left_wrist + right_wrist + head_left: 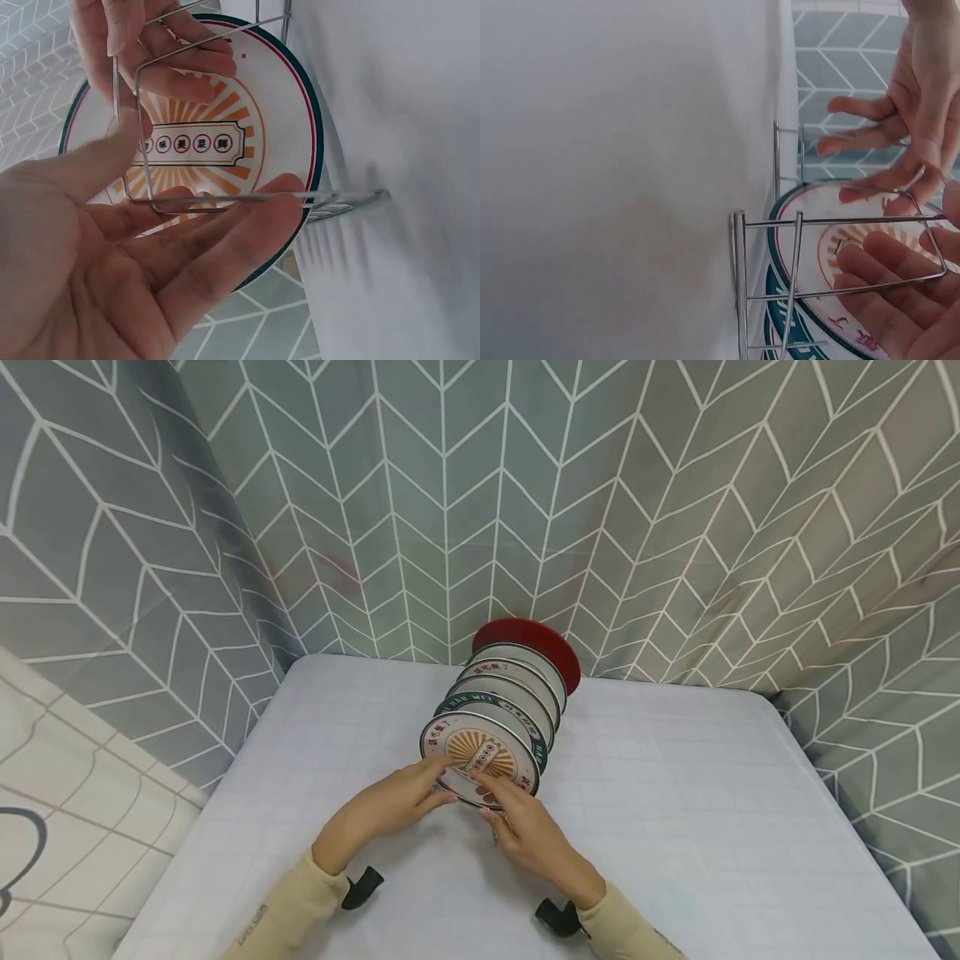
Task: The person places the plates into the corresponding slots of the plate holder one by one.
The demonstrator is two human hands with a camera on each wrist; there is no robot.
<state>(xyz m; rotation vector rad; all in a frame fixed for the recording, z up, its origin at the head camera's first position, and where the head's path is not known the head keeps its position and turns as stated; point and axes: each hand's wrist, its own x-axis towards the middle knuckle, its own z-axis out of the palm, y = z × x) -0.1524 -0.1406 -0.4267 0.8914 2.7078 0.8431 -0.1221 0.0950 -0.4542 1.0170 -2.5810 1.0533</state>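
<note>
Several round plates stand on edge in a row in a thin metal wire plate rack (740,285). The front plate (480,731) is white with a dark green rim, orange rays and a lettered label. At the row's near end, my left hand (390,802) holds the rack's wire frame, its thumb on one wire and its fingers spread behind, before the plate's face. My right hand (528,831) grips the same wire end from the other side, fingers extended behind the wires. Behind the other plates stands a larger red plate (558,656).
The rack stands on a table with a white cloth (675,810). Grey chevron curtains (450,510) hang at the back and sides, close behind the red plate. Black wrist mounts (363,887) sit by the beige sleeves (292,902).
</note>
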